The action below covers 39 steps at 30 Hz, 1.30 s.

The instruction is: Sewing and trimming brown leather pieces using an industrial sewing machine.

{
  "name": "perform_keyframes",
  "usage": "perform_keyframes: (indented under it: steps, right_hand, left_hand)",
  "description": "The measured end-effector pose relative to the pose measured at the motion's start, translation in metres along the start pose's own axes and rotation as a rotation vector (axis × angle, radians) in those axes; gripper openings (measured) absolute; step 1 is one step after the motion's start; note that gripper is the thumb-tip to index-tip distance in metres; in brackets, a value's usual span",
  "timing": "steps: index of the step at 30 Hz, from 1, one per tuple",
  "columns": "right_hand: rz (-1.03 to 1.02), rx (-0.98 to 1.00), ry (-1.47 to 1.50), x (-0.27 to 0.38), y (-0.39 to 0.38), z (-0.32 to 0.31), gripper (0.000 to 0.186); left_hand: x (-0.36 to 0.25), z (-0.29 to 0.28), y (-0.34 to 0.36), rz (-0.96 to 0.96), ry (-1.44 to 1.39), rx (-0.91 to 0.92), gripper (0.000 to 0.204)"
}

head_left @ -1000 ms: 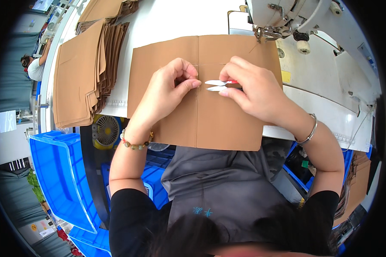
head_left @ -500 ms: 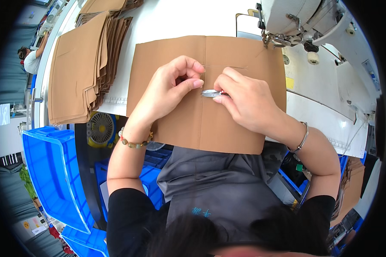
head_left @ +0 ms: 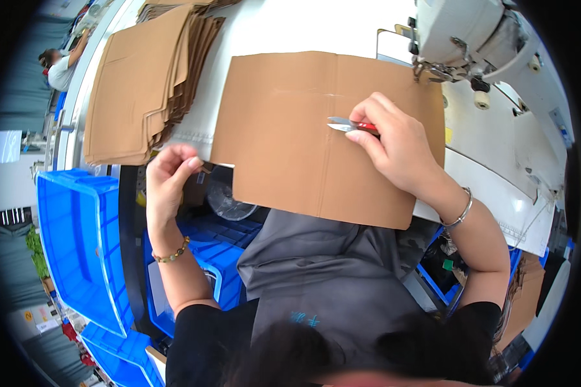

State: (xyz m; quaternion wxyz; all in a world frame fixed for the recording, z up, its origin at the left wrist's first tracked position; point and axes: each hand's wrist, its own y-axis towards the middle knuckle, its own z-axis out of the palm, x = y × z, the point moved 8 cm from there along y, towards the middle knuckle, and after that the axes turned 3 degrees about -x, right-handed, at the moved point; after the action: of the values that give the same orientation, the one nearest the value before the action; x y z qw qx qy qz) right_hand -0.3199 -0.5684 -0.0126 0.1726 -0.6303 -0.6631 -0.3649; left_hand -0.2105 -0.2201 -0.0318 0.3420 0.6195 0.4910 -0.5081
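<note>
Holding one snipper (head_left: pixel 343 128) over one panel (head_left: pixel 271 142): right hand (head_left: pixel 394 138); left hand (head_left: pixel 168 180) pinched, contents unclear.

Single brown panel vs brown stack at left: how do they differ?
The panel is one spread-out piece; the stack is many layers with uneven edges. The panel lies near the sewing machine; the stack sits farther left. Both are brown and rest on the white table.

I count 1 thread cutter (head_left: pixel 342 127), 1 spread panel (head_left: pixel 277 142), and perhaps 4 blue bins (head_left: pixel 77 238).
</note>
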Motion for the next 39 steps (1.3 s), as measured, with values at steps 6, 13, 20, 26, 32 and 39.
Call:
perform_keyframes:
  steps: [6,13,20,26,32,39]
  right_hand:
    - [-0.021,0.028,-0.029,0.012,0.001,-0.004,0.015]
    - [0.030,0.049,-0.045,0.006,-0.001,-0.004,0.016]
    - [0.064,0.072,0.059,0.007,-0.007,-0.007,0.017]
    - [0.050,0.017,0.169,0.005,-0.008,-0.013,0.017]
    - [0.006,-0.109,0.244,0.004,-0.008,-0.035,0.015]
    - [-0.056,-0.128,0.218,0.014,-0.008,-0.035,0.015]
  left_hand:
    - [0.139,-0.095,-0.026,-0.221,0.716,-0.286,0.033]
    - [0.113,-0.010,-0.019,-0.406,0.096,-0.023,0.053]
    - [-0.024,0.065,0.009,-0.215,0.197,0.225,0.034]
    - [-0.111,0.077,0.064,0.330,0.341,0.020,0.023]
    - [-0.226,-0.070,0.100,0.374,-0.043,-0.131,0.027]
    - [-0.152,-0.344,0.081,0.104,-0.026,-0.521,0.028]
